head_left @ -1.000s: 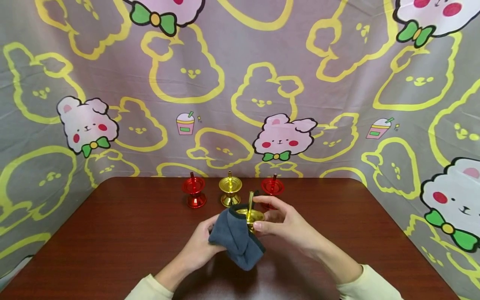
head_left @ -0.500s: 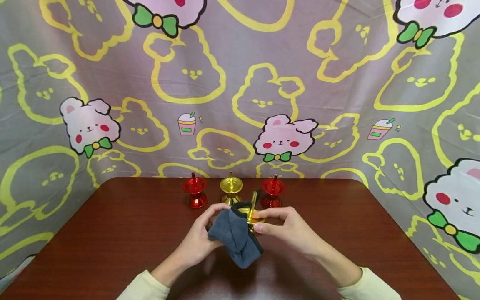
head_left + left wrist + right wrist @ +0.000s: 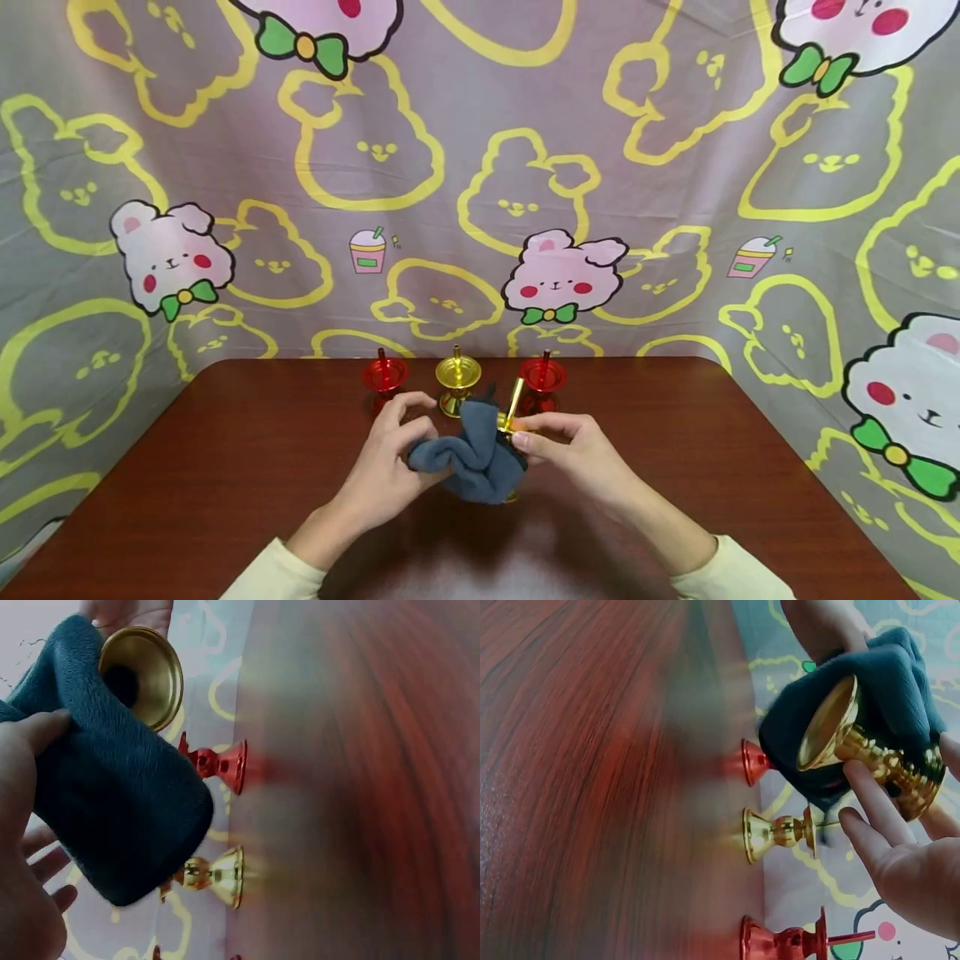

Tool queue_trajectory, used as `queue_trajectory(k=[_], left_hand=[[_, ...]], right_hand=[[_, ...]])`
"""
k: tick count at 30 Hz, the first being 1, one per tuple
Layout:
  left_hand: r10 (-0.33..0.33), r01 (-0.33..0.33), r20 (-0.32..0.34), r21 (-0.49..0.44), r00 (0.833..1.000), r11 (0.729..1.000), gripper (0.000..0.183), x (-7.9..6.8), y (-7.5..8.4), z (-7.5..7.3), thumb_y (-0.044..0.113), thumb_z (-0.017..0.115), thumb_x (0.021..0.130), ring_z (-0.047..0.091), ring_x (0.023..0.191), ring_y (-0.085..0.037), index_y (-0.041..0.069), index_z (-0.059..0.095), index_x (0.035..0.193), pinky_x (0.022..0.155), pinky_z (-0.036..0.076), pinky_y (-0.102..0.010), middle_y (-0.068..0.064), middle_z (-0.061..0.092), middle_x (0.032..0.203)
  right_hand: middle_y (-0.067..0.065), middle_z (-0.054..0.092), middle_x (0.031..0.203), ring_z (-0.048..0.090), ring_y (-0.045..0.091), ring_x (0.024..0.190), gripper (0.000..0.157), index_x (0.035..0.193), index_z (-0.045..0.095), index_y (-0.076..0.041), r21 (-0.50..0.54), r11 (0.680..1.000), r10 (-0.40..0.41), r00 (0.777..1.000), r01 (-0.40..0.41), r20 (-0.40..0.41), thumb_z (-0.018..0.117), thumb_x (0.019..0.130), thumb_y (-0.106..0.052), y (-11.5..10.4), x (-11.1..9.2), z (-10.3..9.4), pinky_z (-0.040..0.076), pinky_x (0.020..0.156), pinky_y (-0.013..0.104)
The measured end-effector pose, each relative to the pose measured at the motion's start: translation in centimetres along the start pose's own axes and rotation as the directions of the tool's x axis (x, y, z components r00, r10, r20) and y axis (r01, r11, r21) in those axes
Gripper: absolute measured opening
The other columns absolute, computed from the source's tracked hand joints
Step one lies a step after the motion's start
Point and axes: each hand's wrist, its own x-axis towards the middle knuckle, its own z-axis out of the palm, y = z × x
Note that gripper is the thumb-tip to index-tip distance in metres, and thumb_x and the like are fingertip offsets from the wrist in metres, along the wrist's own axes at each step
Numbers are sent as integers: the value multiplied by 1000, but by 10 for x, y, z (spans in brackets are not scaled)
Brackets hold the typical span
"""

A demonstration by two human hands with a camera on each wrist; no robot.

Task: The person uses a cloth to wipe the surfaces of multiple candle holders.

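My right hand (image 3: 581,446) grips a shiny gold candle holder (image 3: 516,400) by its upper part, thumb near the base of its stem. The candle holder is raised off the table and tilted, stem leaning right in the head view. My left hand (image 3: 386,458) pinches a folded dark blue-grey cloth (image 3: 480,462) with thumb and fingers, and the cloth wraps the candle holder's left side. In the left wrist view, the flared hollow base (image 3: 169,675) shows past the cloth's edge. The right wrist view shows the gold waist (image 3: 866,746) uncovered, right fingers touching it.
Behind the hands stand a red candle holder (image 3: 385,377), a gold one (image 3: 457,375) and another red one (image 3: 543,377), in a row near the back edge of the brown wooden table (image 3: 247,467). A patterned curtain (image 3: 420,225) hangs behind.
The candle holder's stem has leaned further right. The cloth has bunched up and its lower edge has risen. My left hand has shifted slightly left, its fingers lifting near the cloth.
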Motion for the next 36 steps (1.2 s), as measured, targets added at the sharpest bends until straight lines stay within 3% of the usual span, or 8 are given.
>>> queue_trajectory(k=[5, 9, 15, 18, 21, 24, 29, 36], left_hand=[[11, -2, 80, -116, 997, 993, 36, 0, 3, -3, 2, 81, 79, 61, 90, -12, 27, 65, 101, 81, 50, -32, 13, 64, 98], [39, 11, 200, -243, 979, 970, 36, -4, 6, -8, 11, 73, 90, 61, 108, -16, 22, 66, 124, 94, 49, -32, 6, 65, 119], [-16, 282, 494, -469, 869, 837, 53, -6, 6, -20, 38, 23, 111, 37, 140, -25, 13, 57, 143, 111, 32, -33, -7, 41, 153], [-126, 349, 457, -447, 881, 824, 46, -2, 6, -15, 33, 34, 111, 46, 133, -25, 10, 67, 131, 106, 39, -30, -8, 52, 145], [-214, 333, 340, -344, 916, 878, 20, 2, 8, -4, 20, 68, 97, 61, 110, -25, 8, 73, 112, 90, 51, -33, -7, 65, 122], [-313, 388, 279, -273, 908, 880, 32, 5, 15, 4, 23, 84, 83, 66, 96, -22, 11, 70, 109, 82, 54, -35, -3, 67, 109], [-350, 418, 274, -248, 896, 874, 49, 9, 22, 15, 27, 86, 80, 67, 101, -20, 9, 66, 121, 85, 53, -34, -3, 69, 112], [-331, 373, 203, -224, 922, 901, 43, 8, 22, 27, 16, 80, 77, 65, 94, -12, 9, 67, 118, 87, 51, -30, 3, 71, 104]], right_hand=[[14, 72, 107, 72, 20, 87, 38, 122, 65, 10, 3, 1000, -5, 999, 5, -42, 73, 93, -13, -2, 1, 2, 57, 84, 37], [13, 72, 106, 72, 22, 88, 36, 121, 66, 10, -10, 1000, -19, 997, 18, -74, 72, 93, -13, -2, 2, 4, 56, 87, 40], [16, 71, 109, 70, 20, 91, 34, 120, 67, 8, -26, 999, -30, 992, 27, -122, 73, 93, -12, 1, 2, 3, 56, 86, 41], [15, 71, 111, 69, 19, 95, 33, 119, 70, 5, -89, 995, -49, 992, 39, -115, 75, 91, -14, 3, 2, 5, 56, 85, 34], [13, 72, 114, 66, 19, 101, 32, 116, 73, 1, -164, 985, -80, 991, 62, -108, 77, 89, -15, 4, 2, 10, 54, 83, 28], [13, 72, 115, 64, 22, 105, 29, 114, 74, -1, -180, 981, -97, 988, 74, -124, 79, 88, -13, 4, 2, 15, 53, 82, 27], [9, 72, 114, 64, 23, 107, 29, 112, 76, -5, -224, 969, -132, 983, 100, -130, 80, 86, -15, 2, 3, 22, 52, 86, 29], [5, 74, 110, 64, 22, 107, 29, 112, 76, -7, -297, 947, -154, 985, 123, -82, 81, 86, -20, 1, 4, 26, 50, 92, 36]])
